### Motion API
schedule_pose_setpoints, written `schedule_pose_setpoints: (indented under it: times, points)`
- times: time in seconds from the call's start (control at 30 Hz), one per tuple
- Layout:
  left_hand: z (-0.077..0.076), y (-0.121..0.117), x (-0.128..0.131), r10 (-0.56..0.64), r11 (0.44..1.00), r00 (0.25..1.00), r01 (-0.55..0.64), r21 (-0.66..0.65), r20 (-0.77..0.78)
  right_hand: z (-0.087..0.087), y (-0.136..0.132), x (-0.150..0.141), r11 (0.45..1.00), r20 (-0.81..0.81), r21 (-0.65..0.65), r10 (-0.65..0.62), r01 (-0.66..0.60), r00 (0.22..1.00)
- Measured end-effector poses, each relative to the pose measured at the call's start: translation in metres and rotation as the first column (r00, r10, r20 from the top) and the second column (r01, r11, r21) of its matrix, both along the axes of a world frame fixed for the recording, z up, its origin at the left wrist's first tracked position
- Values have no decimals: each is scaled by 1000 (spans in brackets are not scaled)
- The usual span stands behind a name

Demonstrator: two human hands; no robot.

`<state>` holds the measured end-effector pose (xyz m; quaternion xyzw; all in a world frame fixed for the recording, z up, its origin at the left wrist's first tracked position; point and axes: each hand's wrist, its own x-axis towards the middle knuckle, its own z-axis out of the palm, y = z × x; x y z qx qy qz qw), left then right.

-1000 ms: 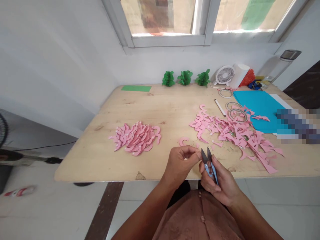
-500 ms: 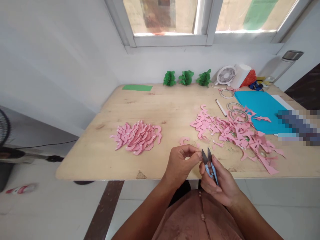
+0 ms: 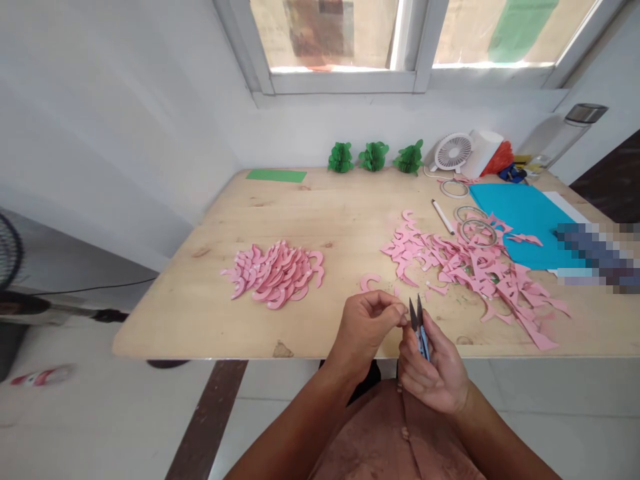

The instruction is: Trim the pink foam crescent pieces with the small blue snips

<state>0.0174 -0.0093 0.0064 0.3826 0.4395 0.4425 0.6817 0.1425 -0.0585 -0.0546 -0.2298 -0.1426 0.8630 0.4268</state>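
Note:
My right hand is closed around blue-handled thread snips, whose dark blades point up and stand slightly apart. Just left of the blades, my left hand holds thumb and forefinger pinched together; whatever lies between them is too small to make out. A curved pink paper piece lies on the table beyond my left hand. To the left is a heap of curved pink pieces with small white spots. Pink paper scraps spread over the table on the right.
Along the wooden table's back edge stand three green paper ornaments and a small white fan. A green strip lies back left. Tape rolls, a white pen and blue sheets lie on the right.
The snips have turned in my right hand, and their blades and handles are closer together. My left hand has shifted slightly right, still pinching.

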Motion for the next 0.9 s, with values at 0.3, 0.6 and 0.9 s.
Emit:
schedule_pose_setpoints:
  times: [0.3,0.6,0.9]
  points:
    - [9,-1,-7,-55,998,998,56,39,-19,1,1,0,1000,-30,8,-7,8,1000]
    - [6,-1,-11,-90,989,989,102,106,-117,-2,-1,1,1000,-49,4,-16,16,999]
    - [7,-1,-9,-80,984,984,104,147,-158,-3,-2,0,1000,-104,16,14,-13,994]
